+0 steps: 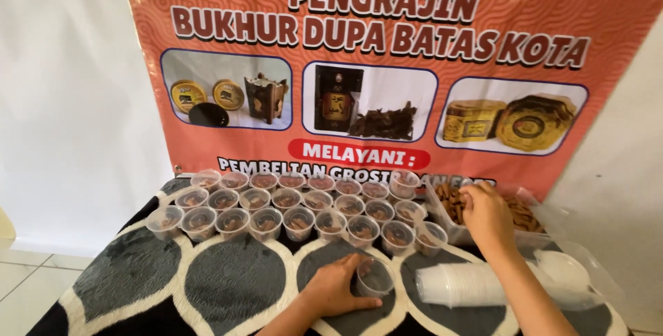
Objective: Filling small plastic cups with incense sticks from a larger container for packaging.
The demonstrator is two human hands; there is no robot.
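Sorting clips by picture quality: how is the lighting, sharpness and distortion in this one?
Head view: soft, even light, only faint shadows under the left hand and right hand; mild glare on the stacked cups; banner sharp but bowed by a wide lens; slight softness at the bottom edge.

Three rows of small filled cups [290, 208] are blocking the tabletop's [228, 281] far edge, packed touching. Clear tray of brown sticks [519, 215] and lying stack of empty cups [459, 285] are crowding the right edge. Open patterned cloth is lying free along near edge and near-left corner. Left hand [333, 288] is occupying near-centre; right hand [487, 215] is covering the tray.
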